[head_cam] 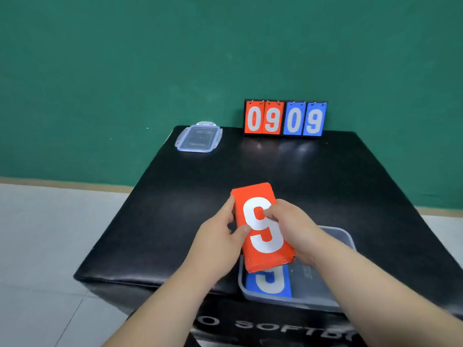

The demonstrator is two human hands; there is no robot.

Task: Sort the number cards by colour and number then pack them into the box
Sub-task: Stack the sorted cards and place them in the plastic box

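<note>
You hold the red stack (pixel 261 227) of number cards in both hands above the near part of the black surface (pixel 175 209), its top card showing a white 9. Your left hand (pixel 220 236) grips the stack's left long edge, thumb lying on the top card near the lower curl of the 9 and fingers wrapped along the side. Your right hand (pixel 293 226) clasps the right long edge, fingertips (pixel 271 212) pressed on the face of the 9. The stack is tilted, its far end pointing away and slightly left, its near end hanging over the clear box (pixel 343 240). The box sits at the near right edge of the surface, and a blue stack (pixel 269 284) lies in its left half, top card also a white 9, partly hidden under the red stack. How far the red stack is above the blue one you cannot tell. The right half of the box shows only its clear bottom. At the far left corner lies the clear lid (pixel 199 138). At the far edge stands a scoreboard (pixel 285 118) reading 09 in red and 09 in blue.
</note>
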